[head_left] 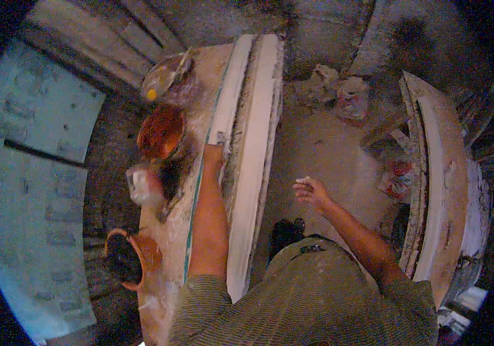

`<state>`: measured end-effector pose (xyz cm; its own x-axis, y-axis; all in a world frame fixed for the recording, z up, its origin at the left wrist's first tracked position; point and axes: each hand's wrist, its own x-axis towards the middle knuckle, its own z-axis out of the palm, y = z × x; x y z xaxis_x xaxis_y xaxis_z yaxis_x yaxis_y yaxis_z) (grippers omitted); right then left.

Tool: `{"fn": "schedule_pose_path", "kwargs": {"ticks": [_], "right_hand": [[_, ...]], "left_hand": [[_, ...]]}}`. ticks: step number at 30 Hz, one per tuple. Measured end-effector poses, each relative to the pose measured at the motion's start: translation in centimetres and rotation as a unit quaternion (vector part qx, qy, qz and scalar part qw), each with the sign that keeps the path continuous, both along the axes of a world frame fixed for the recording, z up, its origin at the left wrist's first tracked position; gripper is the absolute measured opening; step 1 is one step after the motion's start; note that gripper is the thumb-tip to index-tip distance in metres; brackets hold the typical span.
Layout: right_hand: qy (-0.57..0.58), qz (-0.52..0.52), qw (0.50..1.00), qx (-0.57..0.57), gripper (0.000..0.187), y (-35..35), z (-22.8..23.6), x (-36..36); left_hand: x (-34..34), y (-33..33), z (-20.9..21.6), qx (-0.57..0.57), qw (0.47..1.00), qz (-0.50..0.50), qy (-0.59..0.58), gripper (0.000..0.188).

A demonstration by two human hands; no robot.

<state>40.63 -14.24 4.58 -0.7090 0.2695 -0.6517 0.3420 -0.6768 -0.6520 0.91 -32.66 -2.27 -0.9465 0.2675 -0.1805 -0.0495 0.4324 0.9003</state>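
My left arm stretches forward over the workbench. My left hand is at the left edge of a long white plaster-like strip; it looks closed, and a small greyish piece shows at its front, too blurred to name. A second white strip runs alongside to the right, with a rough dark groove between them. My right hand hangs over the floor to the right of the bench, holding nothing, its fingers loosely bent and apart, with white on a fingertip.
Left on the bench are an orange-brown bowl, a clear plastic bag, a whitish container and an orange pot. Another bench with a white strip stands right. Bags lie on the floor.
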Motion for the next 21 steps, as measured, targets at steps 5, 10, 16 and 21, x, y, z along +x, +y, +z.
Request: {"fn": "schedule_pose_path", "kwargs": {"ticks": [5,10,16,21], "right_hand": [[0.003,-0.090,0.996,-0.026,0.053,6.9,-0.8,3.7],[-0.036,-0.110,0.992,-0.041,0.052,14.0,-5.3,-0.7],[-0.009,-0.093,0.995,-0.028,0.051,22.8,-8.9,-10.9],[0.015,-0.045,0.992,-0.116,0.051,29.5,-7.2,-24.3]], "left_hand": [[-5.7,6.0,2.8,-0.113,0.991,-0.005,-0.074,0.024],[-12.4,14.4,3.1,-0.114,0.992,-0.032,-0.035,0.025],[-24.4,19.4,0.2,-0.114,0.983,-0.130,-0.066,0.028],[-22.1,15.2,-1.6,-0.143,0.976,-0.149,-0.064,0.035]]}}
